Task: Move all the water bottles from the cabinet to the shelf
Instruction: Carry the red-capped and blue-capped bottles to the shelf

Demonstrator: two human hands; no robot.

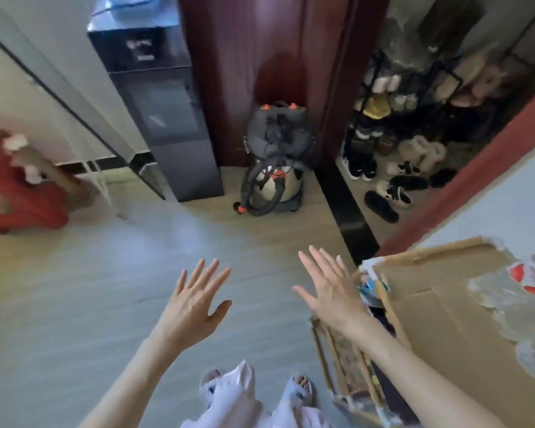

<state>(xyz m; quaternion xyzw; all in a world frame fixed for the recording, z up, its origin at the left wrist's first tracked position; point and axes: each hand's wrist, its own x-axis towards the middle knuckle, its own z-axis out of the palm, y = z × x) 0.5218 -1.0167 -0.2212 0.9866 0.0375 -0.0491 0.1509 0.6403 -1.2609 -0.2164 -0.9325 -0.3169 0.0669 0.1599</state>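
Evidently both hands are reaching out empty over the floor: the left hand is hovering near centre with fingers straight and fanned, and the right hand is hanging just beside it at about three o'clock, fingers likewise straight and slightly spread, touching nothing. They are being held this way, I judge, because nothing is being carried at this point. Water bottles seem to be lying at the far three o'clock edge, on a sheet of cardboard; they are showing as clear plastic with red labels, too blurred to count. Their long axes look to be running roughly flat along the cardboard, towards ten o'clock, though where the caps are pointing I cannot tell. Whether that spot is the cabinet, the shelf or neither is not plain. A wooden rack is standing at four o'clock under the right forearm. Farther off, a dark water dispenser is standing at eleven o'clock, a grey backpack is leaning against a dark red door at twelve, and shoes are crowding a rack at one o'clock. The next grasp probably calls for turning towards the bottles.
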